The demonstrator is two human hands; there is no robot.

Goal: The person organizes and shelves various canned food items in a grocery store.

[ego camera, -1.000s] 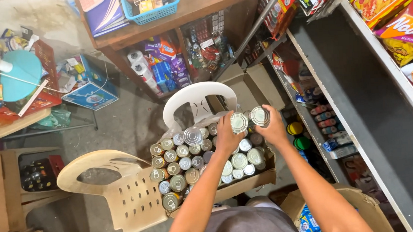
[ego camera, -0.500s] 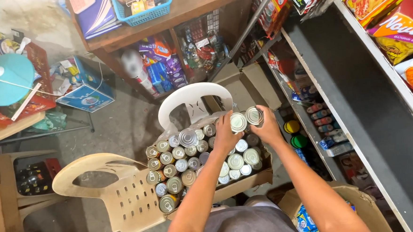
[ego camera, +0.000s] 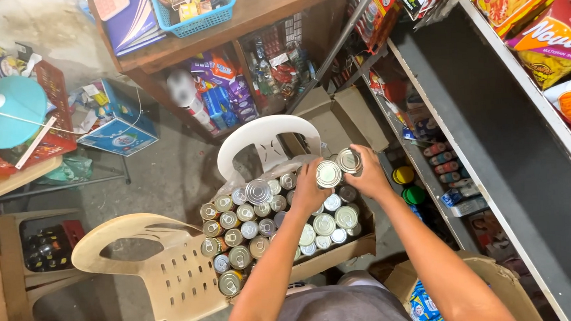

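Nearest the camera: grey-shirted torso at the bottom edge, both bare forearms reaching forward over a shallow brown cardboard tray (ego camera: 333, 256) packed with upright silver-lidded tin cans (ego camera: 237, 236). Tray sits between two plastic chairs: beige slotted chair (ego camera: 168, 277) touching its left side, white round-backed chair (ego camera: 268, 138) at its far edge.

Left hand (ego camera: 308, 190) is wrapped around one round silver-topped can (ego camera: 328, 174), lifted above the tray's far right corner. Right hand (ego camera: 369, 175) grips a second silver-topped can (ego camera: 349, 160), just beside the first, the two cans touching or nearly so; can't tell which. Both hands closed on their cans, fingers curled round the sides, lids facing up.

Right of the tray, near its right edge: open cardboard box with blue packets (ego camera: 426, 299) at the bottom, then small yellow and green round lids (ego camera: 409, 185) on the floor by the dark metal shelf unit (ego camera: 493, 143). Snack bags (ego camera: 539, 30) on that shelf's upper tier, top right.

Left of the chairs: brown box of dark bottles (ego camera: 39, 248), then a teal round fan base (ego camera: 17, 109).

Farthest: wooden shelf counter (ego camera: 258, 9) with a blue plastic basket (ego camera: 196, 15) on top, purple and blue packets (ego camera: 220, 95) stacked underneath.
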